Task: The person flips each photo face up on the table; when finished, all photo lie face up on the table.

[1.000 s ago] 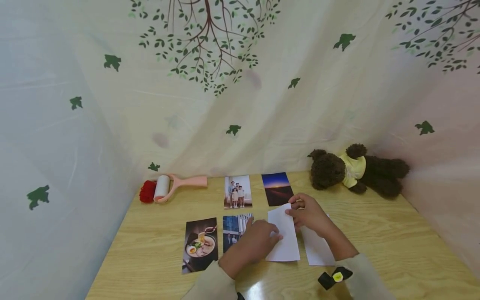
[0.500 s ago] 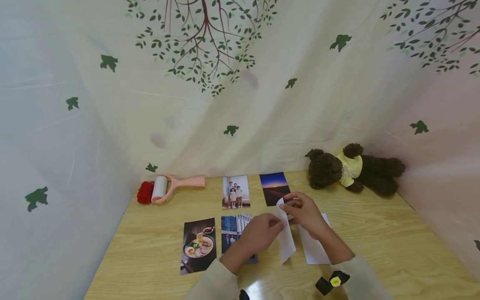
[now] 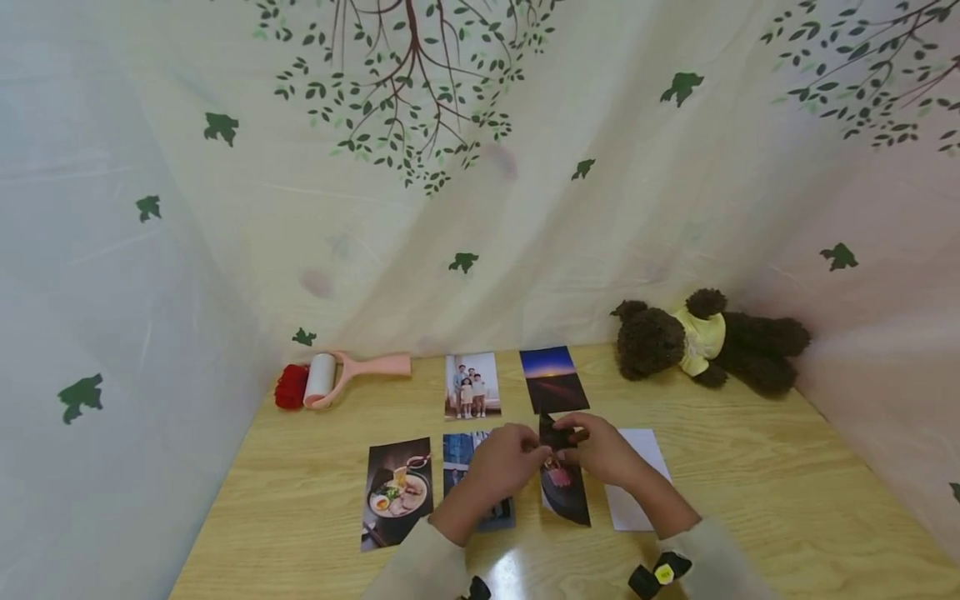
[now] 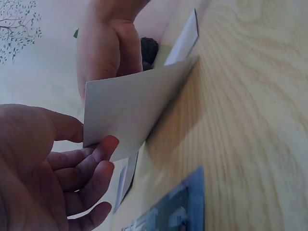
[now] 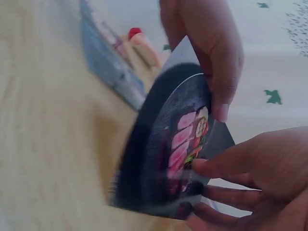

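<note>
A dark photo of sliced meat on a plate (image 3: 564, 492) is held up off the table, its picture side facing right. My left hand (image 3: 504, 460) pinches its left edge between thumb and fingers; in the left wrist view the pale back of the photo (image 4: 127, 106) shows. On the other side, my right hand (image 3: 600, 450) grips the photo near its upper right, the thumb on the picture (image 5: 185, 139) in the right wrist view. A face-down white card (image 3: 633, 492) lies beside the right wrist. Under the left forearm, a photo of people by buildings (image 3: 459, 454) is partly hidden.
A ramen photo (image 3: 399, 492) lies at left. Behind are a family photo (image 3: 472, 385) and a sunset photo (image 3: 555, 379). A pink lint roller (image 3: 375, 364) with a red fuzzy thing (image 3: 291, 387) and a brown teddy bear (image 3: 652, 337) stay near the curtain (image 3: 360, 275).
The photo showed its white back and has been turned over, so its dark picture side now shows. My left hand moved from its face to its edge; both hands now hold it.
</note>
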`<control>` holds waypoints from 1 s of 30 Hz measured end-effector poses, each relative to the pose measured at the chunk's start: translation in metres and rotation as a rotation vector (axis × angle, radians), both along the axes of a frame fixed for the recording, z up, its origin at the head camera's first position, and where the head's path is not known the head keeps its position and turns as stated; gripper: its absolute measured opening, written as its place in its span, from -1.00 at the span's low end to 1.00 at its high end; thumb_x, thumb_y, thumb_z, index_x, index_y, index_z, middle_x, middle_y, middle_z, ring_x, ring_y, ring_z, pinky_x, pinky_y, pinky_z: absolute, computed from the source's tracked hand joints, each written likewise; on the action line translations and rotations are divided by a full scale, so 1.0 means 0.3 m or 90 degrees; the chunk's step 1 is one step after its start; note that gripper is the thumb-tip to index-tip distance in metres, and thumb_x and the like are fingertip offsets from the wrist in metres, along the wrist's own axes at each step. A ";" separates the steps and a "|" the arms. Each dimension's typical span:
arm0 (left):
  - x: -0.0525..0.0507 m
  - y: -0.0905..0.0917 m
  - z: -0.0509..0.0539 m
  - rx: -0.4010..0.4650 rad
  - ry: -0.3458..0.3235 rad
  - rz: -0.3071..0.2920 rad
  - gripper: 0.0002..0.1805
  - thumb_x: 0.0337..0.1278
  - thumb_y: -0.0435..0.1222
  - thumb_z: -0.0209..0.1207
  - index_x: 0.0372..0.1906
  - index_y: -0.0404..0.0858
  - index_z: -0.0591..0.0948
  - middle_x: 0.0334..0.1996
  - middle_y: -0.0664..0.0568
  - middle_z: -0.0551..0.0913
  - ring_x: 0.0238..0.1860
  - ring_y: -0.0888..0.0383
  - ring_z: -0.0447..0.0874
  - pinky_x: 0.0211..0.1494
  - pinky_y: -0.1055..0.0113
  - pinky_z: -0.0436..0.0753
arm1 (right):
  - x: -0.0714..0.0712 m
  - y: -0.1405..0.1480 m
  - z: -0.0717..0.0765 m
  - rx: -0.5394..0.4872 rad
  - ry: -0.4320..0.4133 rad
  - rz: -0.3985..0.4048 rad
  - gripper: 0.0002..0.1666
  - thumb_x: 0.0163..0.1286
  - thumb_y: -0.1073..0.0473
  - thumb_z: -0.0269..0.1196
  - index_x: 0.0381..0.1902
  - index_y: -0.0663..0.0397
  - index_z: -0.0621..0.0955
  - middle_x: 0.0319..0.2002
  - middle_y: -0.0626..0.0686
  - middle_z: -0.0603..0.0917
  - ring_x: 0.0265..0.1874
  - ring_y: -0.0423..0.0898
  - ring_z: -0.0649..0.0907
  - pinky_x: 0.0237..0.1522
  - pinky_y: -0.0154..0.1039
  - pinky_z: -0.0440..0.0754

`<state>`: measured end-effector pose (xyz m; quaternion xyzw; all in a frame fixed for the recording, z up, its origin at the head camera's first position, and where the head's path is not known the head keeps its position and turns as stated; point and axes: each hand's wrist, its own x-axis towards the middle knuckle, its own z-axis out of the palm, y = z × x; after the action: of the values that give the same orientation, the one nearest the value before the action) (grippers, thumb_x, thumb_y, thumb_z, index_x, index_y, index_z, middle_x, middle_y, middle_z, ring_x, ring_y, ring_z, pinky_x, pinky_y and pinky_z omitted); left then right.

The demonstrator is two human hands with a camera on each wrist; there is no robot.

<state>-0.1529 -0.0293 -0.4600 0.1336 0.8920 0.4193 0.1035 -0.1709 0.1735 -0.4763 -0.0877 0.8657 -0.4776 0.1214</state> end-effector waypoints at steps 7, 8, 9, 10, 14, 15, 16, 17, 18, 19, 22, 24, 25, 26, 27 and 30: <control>0.020 -0.010 -0.031 -0.150 0.045 0.011 -0.62 0.33 -0.13 0.37 -0.59 -0.09 0.55 -0.70 0.21 0.43 -0.69 0.25 0.36 -0.60 0.37 0.28 | 0.022 -0.016 -0.034 0.119 0.116 0.054 -0.55 0.13 0.45 0.54 -0.01 0.14 0.71 0.17 0.23 0.71 0.19 0.27 0.64 0.13 0.16 0.67; 0.020 -0.010 -0.036 -0.180 0.058 0.015 -0.59 0.30 -0.13 0.38 -0.63 -0.08 0.50 -0.71 0.21 0.40 -0.70 0.25 0.34 -0.60 0.36 0.27 | 0.024 -0.018 -0.037 0.125 0.131 0.056 -0.55 0.11 0.46 0.55 -0.03 0.14 0.71 0.17 0.22 0.71 0.19 0.27 0.63 0.14 0.17 0.66; 0.021 -0.010 -0.039 -0.206 0.066 0.017 -0.57 0.27 -0.13 0.39 -0.65 -0.08 0.47 -0.72 0.20 0.39 -0.70 0.24 0.34 -0.61 0.35 0.27 | 0.025 -0.019 -0.038 0.131 0.142 0.057 -0.56 0.10 0.45 0.55 -0.04 0.13 0.72 0.17 0.22 0.71 0.19 0.27 0.62 0.15 0.17 0.65; 0.021 -0.009 -0.042 -0.229 0.074 0.020 -0.55 0.24 -0.14 0.41 -0.66 -0.08 0.45 -0.72 0.20 0.38 -0.70 0.23 0.34 -0.61 0.34 0.27 | 0.027 -0.020 -0.038 0.137 0.150 0.058 -0.56 0.11 0.45 0.55 -0.05 0.12 0.72 0.18 0.21 0.71 0.20 0.27 0.61 0.16 0.18 0.64; 0.018 -0.006 -0.049 -0.283 0.090 0.018 -0.70 0.14 -0.17 0.46 -0.52 -0.12 0.56 -0.62 0.15 0.54 -0.62 0.20 0.43 -0.57 0.29 0.38 | 0.032 -0.021 -0.038 0.142 0.152 0.057 -0.59 0.15 0.42 0.56 -0.04 0.10 0.73 0.21 0.21 0.70 0.21 0.28 0.59 0.18 0.20 0.63; 0.017 -0.005 -0.051 -0.286 0.092 0.015 -0.77 0.13 -0.18 0.47 -0.44 -0.14 0.64 -0.56 0.14 0.62 -0.58 0.20 0.49 -0.53 0.28 0.42 | 0.033 -0.020 -0.038 0.140 0.151 0.059 -0.59 0.16 0.41 0.55 -0.04 0.10 0.73 0.22 0.22 0.69 0.21 0.29 0.59 0.18 0.21 0.63; 0.016 -0.005 -0.051 -0.287 0.091 0.010 -0.83 0.14 -0.19 0.47 -0.35 -0.16 0.70 -0.51 0.12 0.68 -0.54 0.19 0.53 -0.51 0.27 0.45 | 0.033 -0.019 -0.038 0.137 0.148 0.061 -0.60 0.17 0.40 0.55 -0.03 0.10 0.73 0.23 0.22 0.69 0.21 0.29 0.58 0.18 0.21 0.63; 0.015 -0.004 -0.051 -0.292 0.093 0.005 -0.83 0.14 -0.19 0.47 -0.24 -0.16 0.75 -0.44 0.10 0.74 -0.50 0.19 0.58 -0.47 0.26 0.50 | 0.032 -0.018 -0.039 0.136 0.146 0.064 -0.60 0.19 0.40 0.54 -0.02 0.11 0.73 0.23 0.23 0.68 0.22 0.29 0.58 0.18 0.21 0.63; 0.014 -0.003 -0.049 -0.298 0.094 0.000 -0.79 0.16 -0.19 0.47 -0.15 -0.16 0.78 -0.37 0.09 0.79 -0.46 0.19 0.62 -0.45 0.25 0.53 | 0.031 -0.017 -0.041 0.136 0.145 0.067 -0.61 0.20 0.39 0.54 -0.02 0.11 0.73 0.24 0.23 0.68 0.22 0.29 0.57 0.18 0.21 0.63; 0.013 -0.002 -0.047 -0.306 0.096 -0.004 -0.76 0.17 -0.19 0.46 -0.08 -0.15 0.81 -0.32 0.08 0.82 -0.43 0.19 0.65 -0.43 0.24 0.55 | 0.028 -0.014 -0.043 0.137 0.146 0.073 -0.61 0.21 0.38 0.54 -0.01 0.10 0.73 0.24 0.23 0.68 0.22 0.28 0.58 0.18 0.21 0.64; 0.011 0.002 -0.041 -0.331 0.092 -0.011 -0.72 0.20 -0.18 0.44 0.00 -0.12 0.83 -0.22 0.05 0.86 -0.36 0.17 0.73 -0.41 0.23 0.61 | 0.013 0.002 -0.049 0.143 0.148 0.092 -0.59 0.22 0.35 0.55 0.03 0.09 0.73 0.22 0.21 0.70 0.19 0.25 0.62 0.16 0.18 0.65; 0.012 0.003 -0.036 -0.342 0.090 -0.008 -0.71 0.21 -0.17 0.44 0.02 -0.11 0.83 -0.17 0.04 0.87 -0.31 0.15 0.76 -0.38 0.21 0.64 | 0.004 0.022 -0.049 0.132 0.135 0.096 -0.57 0.25 0.30 0.54 0.08 0.08 0.72 0.22 0.19 0.71 0.17 0.22 0.64 0.14 0.16 0.66; 0.012 0.004 -0.034 -0.341 0.089 -0.007 -0.71 0.21 -0.17 0.44 0.02 -0.11 0.83 -0.16 0.03 0.87 -0.30 0.14 0.77 -0.37 0.21 0.65 | 0.000 0.037 -0.047 0.118 0.128 0.094 -0.57 0.28 0.29 0.52 0.11 0.08 0.72 0.21 0.20 0.72 0.17 0.22 0.66 0.13 0.16 0.67; 0.013 0.004 -0.033 -0.338 0.089 -0.006 -0.70 0.21 -0.17 0.45 0.03 -0.11 0.83 -0.15 0.03 0.87 -0.29 0.14 0.78 -0.36 0.21 0.66 | -0.003 0.056 -0.043 0.106 0.123 0.088 -0.56 0.30 0.27 0.51 0.13 0.10 0.71 0.20 0.21 0.72 0.16 0.23 0.67 0.11 0.16 0.67; 0.015 0.003 -0.032 -0.336 0.091 -0.005 -0.71 0.21 -0.17 0.45 0.02 -0.11 0.83 -0.15 0.03 0.87 -0.28 0.13 0.78 -0.35 0.21 0.66 | -0.004 0.076 -0.038 0.091 0.115 0.075 -0.57 0.33 0.27 0.49 0.15 0.12 0.70 0.19 0.22 0.72 0.16 0.23 0.67 0.10 0.16 0.67; 0.020 -0.001 -0.037 -0.321 0.103 -0.002 -0.73 0.20 -0.19 0.45 -0.01 -0.13 0.84 -0.16 0.03 0.87 -0.28 0.12 0.79 -0.37 0.22 0.66 | -0.002 0.147 -0.020 0.077 0.113 0.025 -0.57 0.40 0.23 0.44 0.20 0.17 0.69 0.20 0.24 0.72 0.15 0.24 0.67 0.05 0.16 0.68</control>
<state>-0.1468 -0.0295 -0.4711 0.1380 0.9735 0.1715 0.0627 -0.1713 0.2177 -0.4824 -0.1393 0.8983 -0.4125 0.0590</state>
